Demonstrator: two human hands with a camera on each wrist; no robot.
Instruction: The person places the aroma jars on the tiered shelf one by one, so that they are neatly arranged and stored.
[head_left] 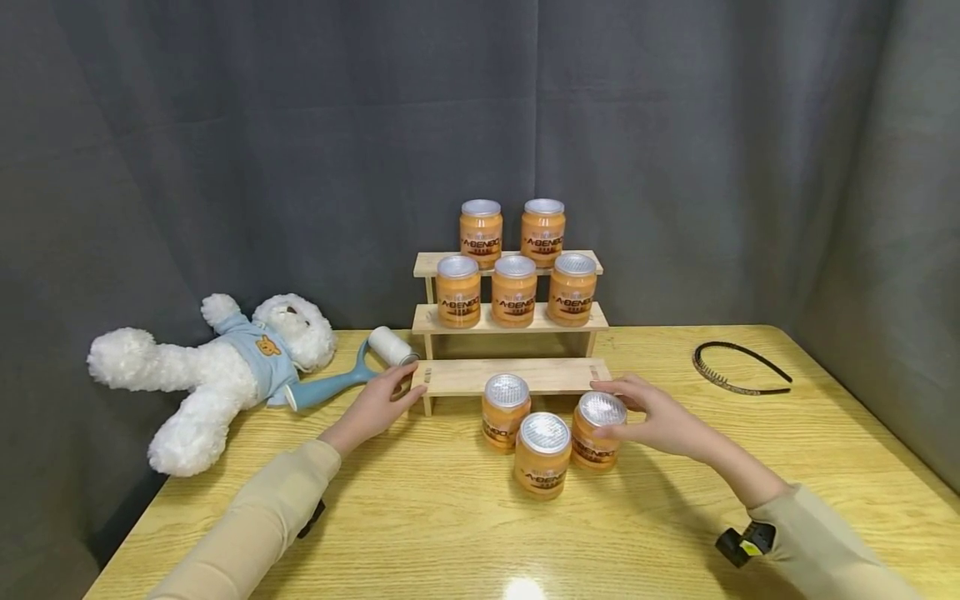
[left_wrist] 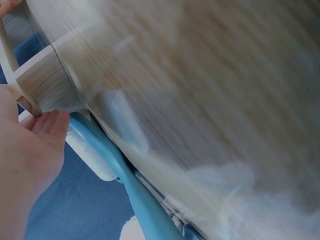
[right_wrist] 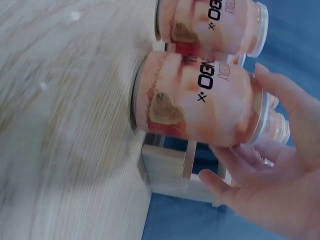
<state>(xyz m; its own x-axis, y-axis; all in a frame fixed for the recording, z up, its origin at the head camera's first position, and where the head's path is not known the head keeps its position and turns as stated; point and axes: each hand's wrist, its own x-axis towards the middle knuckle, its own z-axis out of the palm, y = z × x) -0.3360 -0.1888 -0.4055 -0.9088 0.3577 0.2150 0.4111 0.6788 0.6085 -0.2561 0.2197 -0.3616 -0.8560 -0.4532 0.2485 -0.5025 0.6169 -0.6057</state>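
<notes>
While the left hand [head_left: 382,404] grips the left end of the wooden stand [head_left: 465,377]'s lowest step — probably to steady it — two jars [head_left: 543,475] stand before it on the worktop [head_left: 450,517]. Right of these, the right hand [head_left: 663,421] has its fingers [right_wrist: 216,186] curled round a third jar [head_left: 595,454] near its lid, presumably because neighbours crowd it.

Your jars [head_left: 543,475]: orange, dark lettering [head_left: 546,480], silver lids [head_left: 545,432]. Rack [head_left: 517,377] before you: pale wood. Table [head_left: 420,517]: yellow, wood-grained. Your sleeves [head_left: 255,517]: beige. Roller [head_left: 364,370]: blue handle [head_left: 326,389], white roll [head_left: 390,344]. Plush bear [head_left: 225,387]: white, light-blue shirt [head_left: 255,350]. Curtain [head_left: 337,150]: dark grey.
</notes>
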